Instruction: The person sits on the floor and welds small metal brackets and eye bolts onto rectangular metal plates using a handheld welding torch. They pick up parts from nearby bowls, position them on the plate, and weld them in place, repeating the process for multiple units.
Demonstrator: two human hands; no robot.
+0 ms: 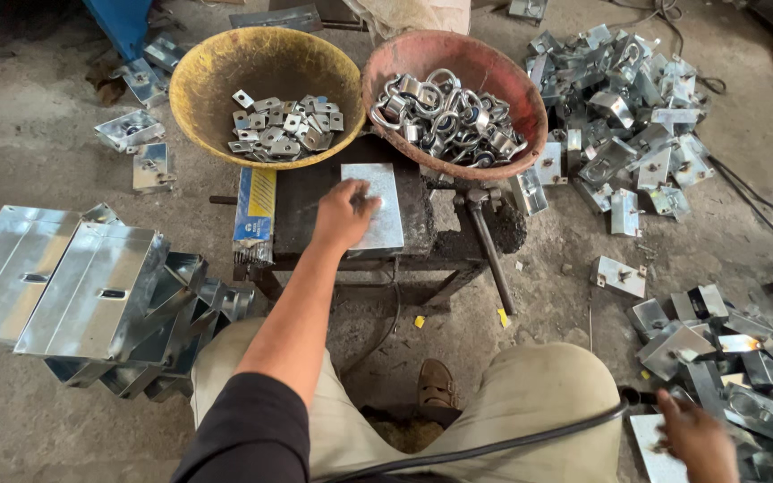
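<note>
My left hand (344, 215) rests on a flat shiny metal plate (385, 219) that lies on a small dark work stand (422, 234) in front of me; the fingers press on the plate's left edge. My right hand (695, 438) reaches down at the lower right and touches a flat metal plate (653, 447) beside a heap of bent metal pieces (726, 349). Whether it grips the plate I cannot tell.
Behind the stand are a yellow bowl (266, 54) of small square metal tabs and a red bowl (485, 63) of metal rings. Metal channels (73, 282) are stacked at left, brackets (624, 116) piled at right. A black cable (494, 444) crosses my lap.
</note>
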